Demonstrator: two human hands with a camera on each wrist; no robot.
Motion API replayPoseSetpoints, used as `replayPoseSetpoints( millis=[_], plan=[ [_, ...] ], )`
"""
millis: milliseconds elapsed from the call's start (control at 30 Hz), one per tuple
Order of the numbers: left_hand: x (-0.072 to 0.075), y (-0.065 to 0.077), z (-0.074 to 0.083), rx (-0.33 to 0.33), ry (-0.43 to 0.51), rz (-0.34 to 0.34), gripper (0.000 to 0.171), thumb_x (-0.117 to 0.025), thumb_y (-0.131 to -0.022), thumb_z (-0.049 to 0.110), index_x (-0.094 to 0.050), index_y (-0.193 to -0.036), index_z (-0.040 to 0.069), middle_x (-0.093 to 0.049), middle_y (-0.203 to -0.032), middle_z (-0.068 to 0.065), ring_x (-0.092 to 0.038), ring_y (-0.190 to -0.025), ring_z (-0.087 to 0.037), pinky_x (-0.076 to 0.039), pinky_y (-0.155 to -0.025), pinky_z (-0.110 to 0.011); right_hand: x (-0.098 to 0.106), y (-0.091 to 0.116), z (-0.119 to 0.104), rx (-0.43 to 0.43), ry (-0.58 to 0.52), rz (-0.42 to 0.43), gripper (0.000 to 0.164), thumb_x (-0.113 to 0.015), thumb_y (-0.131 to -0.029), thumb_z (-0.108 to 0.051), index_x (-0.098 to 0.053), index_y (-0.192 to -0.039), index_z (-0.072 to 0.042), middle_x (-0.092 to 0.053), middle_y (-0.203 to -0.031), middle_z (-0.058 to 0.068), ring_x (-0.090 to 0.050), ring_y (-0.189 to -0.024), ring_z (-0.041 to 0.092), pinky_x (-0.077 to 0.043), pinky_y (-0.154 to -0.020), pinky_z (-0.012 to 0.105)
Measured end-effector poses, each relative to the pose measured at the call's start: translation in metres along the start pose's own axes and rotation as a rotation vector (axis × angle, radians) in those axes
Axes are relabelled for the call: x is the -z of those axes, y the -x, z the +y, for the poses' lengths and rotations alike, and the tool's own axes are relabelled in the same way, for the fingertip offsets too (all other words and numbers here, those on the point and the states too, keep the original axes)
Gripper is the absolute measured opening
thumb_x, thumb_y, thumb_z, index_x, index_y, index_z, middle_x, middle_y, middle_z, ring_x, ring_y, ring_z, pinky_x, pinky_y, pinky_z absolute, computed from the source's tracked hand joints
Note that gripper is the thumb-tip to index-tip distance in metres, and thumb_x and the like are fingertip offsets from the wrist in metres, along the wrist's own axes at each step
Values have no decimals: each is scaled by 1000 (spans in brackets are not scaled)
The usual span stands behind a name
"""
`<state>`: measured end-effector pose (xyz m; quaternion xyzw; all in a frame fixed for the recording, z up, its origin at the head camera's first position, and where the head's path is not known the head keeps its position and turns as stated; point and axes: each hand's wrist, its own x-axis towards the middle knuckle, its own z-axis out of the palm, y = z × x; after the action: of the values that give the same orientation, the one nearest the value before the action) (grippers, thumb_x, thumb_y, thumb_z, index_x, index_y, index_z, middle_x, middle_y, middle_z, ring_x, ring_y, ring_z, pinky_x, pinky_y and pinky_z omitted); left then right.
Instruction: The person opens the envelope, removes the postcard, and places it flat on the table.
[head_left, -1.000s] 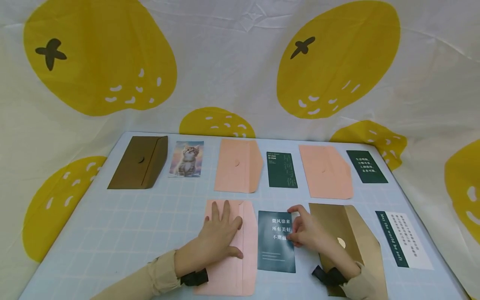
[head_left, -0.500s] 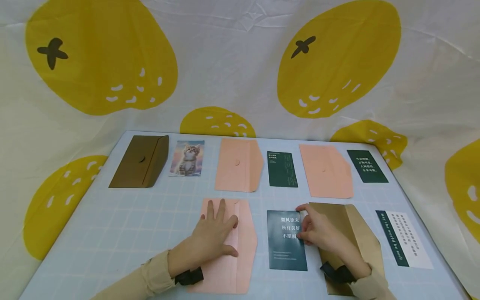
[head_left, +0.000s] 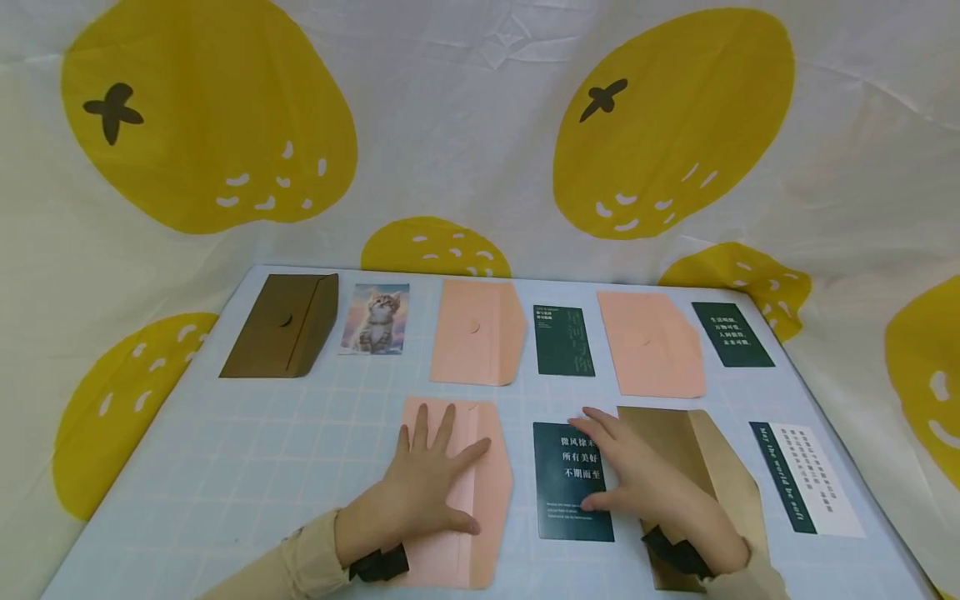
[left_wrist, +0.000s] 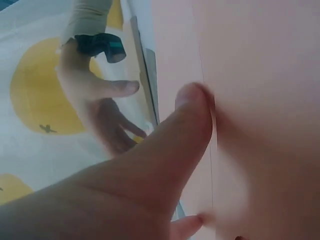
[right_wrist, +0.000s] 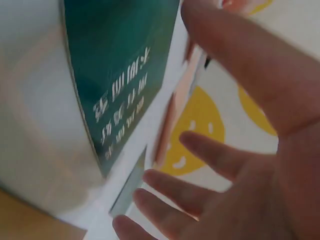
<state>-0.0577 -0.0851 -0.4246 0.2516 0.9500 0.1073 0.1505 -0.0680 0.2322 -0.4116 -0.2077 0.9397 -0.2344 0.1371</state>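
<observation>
My left hand (head_left: 423,475) lies with spread fingers on a pink envelope (head_left: 491,550), whose pointed side faces right. In the left wrist view its thumb presses near the envelope's fold line. To the right, a dark green card (head_left: 558,483) with white lettering lies flat on the table. My right hand (head_left: 648,479) hovers at that card's right edge, fingers and thumb spread apart and holding nothing. The right wrist view shows these straight fingers (right_wrist: 175,192) away from the card (right_wrist: 110,60). A gold envelope (head_left: 723,467) lies partly hidden under my right forearm.
Along the back lie a brown envelope (head_left: 273,329), a kitten picture card (head_left: 375,321), two pink envelopes (head_left: 465,333) and two dark green cards (head_left: 564,342). A green-and-white card (head_left: 806,479) sits at far right. Behind the table hangs a fruit-patterned cloth (head_left: 450,100).
The pink envelope shifted slightly left under my left hand. My right hand slid the green card rightward, then let go and spread its fingers. My left fingers also spread wider.
</observation>
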Motion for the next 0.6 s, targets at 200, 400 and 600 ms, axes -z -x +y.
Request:
replayPoseSetpoints(
  millis=[200,400,600],
  plan=[
    [-6,3,4,25,-42,-53,117,-70,-58,85,-25,-157,39,-3,-163,-25,0,-141,-61,-18,-103,-76,-13,4,-3,102,60,-191,122,-90,-62,-51,-23,-159,-22,-3,-166,13,-7,-149,43,-19,-111,66],
    [-9,2,8,42,-80,-54,120,-66,-57,89,-20,-157,42,-1,-163,-25,0,-141,-60,-16,-103,-77,-17,3,-1,116,35,-221,120,-91,-63,-48,-24,-159,-22,1,-166,14,-4,-148,46,-14,-112,65],
    [-9,0,12,52,-111,-49,119,-66,-57,89,-21,-157,41,-1,-163,-25,-1,-141,-61,-17,-103,-77,-16,1,3,96,-2,-238,117,-90,-66,-44,-23,-159,-26,3,-166,10,-2,-149,43,-13,-112,66]
  ],
)
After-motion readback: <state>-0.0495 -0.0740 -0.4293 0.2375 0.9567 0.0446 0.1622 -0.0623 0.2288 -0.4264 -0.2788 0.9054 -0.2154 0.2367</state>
